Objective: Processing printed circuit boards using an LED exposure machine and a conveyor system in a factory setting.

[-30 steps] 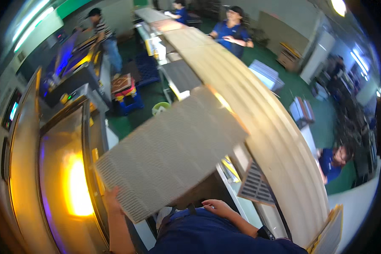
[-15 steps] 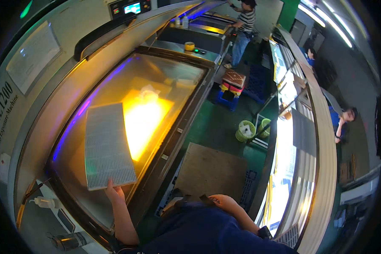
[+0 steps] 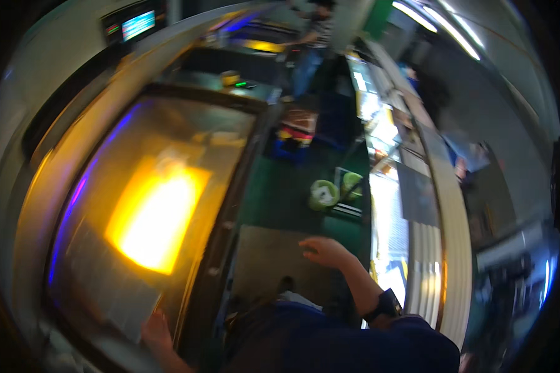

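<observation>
My left hand is at the lower left, closed on the near edge of a grey striped panel. The panel is blurred and lies over the near left part of a lit glass bed, beside the bright yellow glow. Over the aisle, my right hand reaches forward with its fingers stretched out and nothing in them. A dark band circles that wrist.
Along the bed runs a dark frame. A roll of yellow tape stands beyond it. Green bins and a stool with a patterned top stand in the aisle. A lit bench lines the right. A person works far off.
The view has swung to the right, shifting the scene leftward. My right hand has left my waist and stretched forward over the aisle. The panel now sits lower in view, still in my left hand.
</observation>
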`<state>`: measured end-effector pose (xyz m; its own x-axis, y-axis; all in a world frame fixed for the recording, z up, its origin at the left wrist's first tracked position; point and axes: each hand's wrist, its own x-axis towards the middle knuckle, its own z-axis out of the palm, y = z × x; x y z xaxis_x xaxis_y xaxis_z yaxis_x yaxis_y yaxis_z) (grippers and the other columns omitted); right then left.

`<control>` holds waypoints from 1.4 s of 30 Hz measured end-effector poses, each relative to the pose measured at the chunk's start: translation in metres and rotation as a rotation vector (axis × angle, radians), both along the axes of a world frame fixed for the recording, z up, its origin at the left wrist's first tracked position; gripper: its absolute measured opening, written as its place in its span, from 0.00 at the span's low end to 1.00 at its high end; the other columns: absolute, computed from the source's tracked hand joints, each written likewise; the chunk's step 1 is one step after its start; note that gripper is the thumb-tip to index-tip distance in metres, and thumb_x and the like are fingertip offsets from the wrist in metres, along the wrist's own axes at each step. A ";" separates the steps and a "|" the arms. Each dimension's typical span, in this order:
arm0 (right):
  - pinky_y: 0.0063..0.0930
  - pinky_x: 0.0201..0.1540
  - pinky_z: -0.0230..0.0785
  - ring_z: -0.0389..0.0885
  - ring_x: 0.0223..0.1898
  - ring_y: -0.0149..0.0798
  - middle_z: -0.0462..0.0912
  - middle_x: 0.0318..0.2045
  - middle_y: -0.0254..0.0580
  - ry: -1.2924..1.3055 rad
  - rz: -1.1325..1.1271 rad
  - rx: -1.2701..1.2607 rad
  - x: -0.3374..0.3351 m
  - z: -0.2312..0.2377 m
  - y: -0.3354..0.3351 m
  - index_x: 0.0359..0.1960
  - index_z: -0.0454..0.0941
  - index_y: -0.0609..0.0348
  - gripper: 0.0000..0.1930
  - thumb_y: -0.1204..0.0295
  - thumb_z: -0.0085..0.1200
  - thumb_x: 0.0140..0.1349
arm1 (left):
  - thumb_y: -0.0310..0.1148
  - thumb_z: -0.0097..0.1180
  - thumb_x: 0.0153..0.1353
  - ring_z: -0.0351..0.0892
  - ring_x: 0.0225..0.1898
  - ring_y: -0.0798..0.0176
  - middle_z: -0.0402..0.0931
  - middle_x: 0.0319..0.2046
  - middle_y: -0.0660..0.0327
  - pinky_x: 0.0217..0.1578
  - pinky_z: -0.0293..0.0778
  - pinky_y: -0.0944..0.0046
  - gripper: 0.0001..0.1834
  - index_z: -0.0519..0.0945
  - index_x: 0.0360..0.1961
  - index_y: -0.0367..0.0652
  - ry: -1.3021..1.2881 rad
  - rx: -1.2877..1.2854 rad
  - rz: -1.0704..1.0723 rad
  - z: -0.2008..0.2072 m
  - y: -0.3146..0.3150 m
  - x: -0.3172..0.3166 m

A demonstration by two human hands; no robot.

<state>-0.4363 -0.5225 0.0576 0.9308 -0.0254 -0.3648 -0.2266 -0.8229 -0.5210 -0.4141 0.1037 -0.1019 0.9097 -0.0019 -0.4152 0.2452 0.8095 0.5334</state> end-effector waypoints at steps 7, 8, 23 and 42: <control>0.49 0.63 0.65 0.69 0.62 0.59 0.72 0.62 0.55 -0.454 -0.418 -0.603 -0.035 0.097 -0.208 0.57 0.77 0.51 0.30 0.66 0.70 0.48 | 0.52 0.51 0.67 0.72 0.57 0.45 0.74 0.56 0.43 0.57 0.69 0.43 0.33 0.70 0.63 0.36 0.093 1.654 -0.179 0.081 -0.078 0.015; 0.49 0.65 0.61 0.67 0.64 0.60 0.70 0.63 0.58 -0.628 -0.409 -0.806 -0.059 0.074 -0.272 0.62 0.72 0.51 0.36 0.65 0.70 0.48 | 0.58 0.49 0.68 0.70 0.60 0.45 0.73 0.58 0.42 0.60 0.66 0.41 0.36 0.70 0.64 0.38 -0.098 2.218 -0.172 0.083 -0.087 0.027; 0.36 0.56 0.73 0.81 0.53 0.49 0.84 0.50 0.49 -0.651 -0.663 -1.063 -0.074 0.052 -0.470 0.53 0.82 0.59 0.19 0.73 0.37 0.72 | 0.62 0.44 0.66 0.39 0.76 0.42 0.42 0.77 0.59 0.65 0.35 0.19 0.40 0.55 0.74 0.58 0.359 2.306 -0.427 0.051 -0.134 0.095; 0.46 0.59 0.70 0.80 0.54 0.49 0.83 0.50 0.39 -1.012 0.779 -0.049 0.355 0.020 0.042 0.47 0.84 0.47 0.19 0.79 0.60 0.52 | 0.62 0.41 0.67 0.38 0.76 0.41 0.43 0.77 0.60 0.65 0.28 0.20 0.37 0.57 0.74 0.63 0.386 2.260 -0.355 0.050 -0.108 0.108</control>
